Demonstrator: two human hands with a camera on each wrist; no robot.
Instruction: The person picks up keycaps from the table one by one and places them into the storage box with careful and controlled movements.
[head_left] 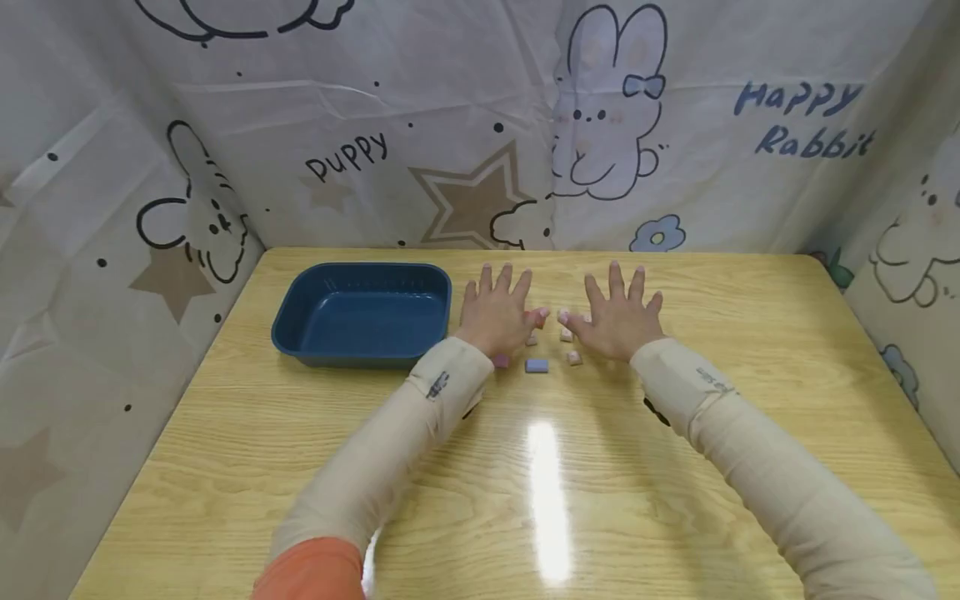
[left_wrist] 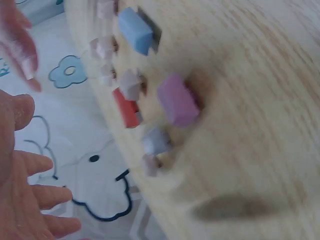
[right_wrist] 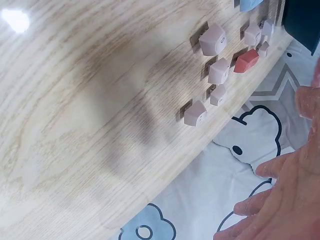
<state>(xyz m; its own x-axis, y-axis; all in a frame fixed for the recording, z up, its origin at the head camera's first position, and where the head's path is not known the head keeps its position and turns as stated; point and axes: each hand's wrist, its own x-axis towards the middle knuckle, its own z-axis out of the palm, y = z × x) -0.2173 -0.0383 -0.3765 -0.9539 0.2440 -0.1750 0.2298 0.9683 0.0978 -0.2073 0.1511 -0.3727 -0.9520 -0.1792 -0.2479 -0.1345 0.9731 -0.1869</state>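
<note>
My left hand is spread flat above the left part of a small group of keycaps, fingers straight, holding nothing. Level with it on the right, my right hand is spread the same way, its thumb pointing in toward the group. A blue keycap lies nearest me, a purple keycap to its left. In the right wrist view a red keycap sits among several pale pink keycaps, some with printed characters. A greyish keycap appears in the left wrist view. In the head view my hands partly hide the group.
A dark blue rectangular basin stands left of my left hand, close to it. The wood-grain table ends at a back edge just beyond my fingertips. A printed cloth hangs behind and at both sides.
</note>
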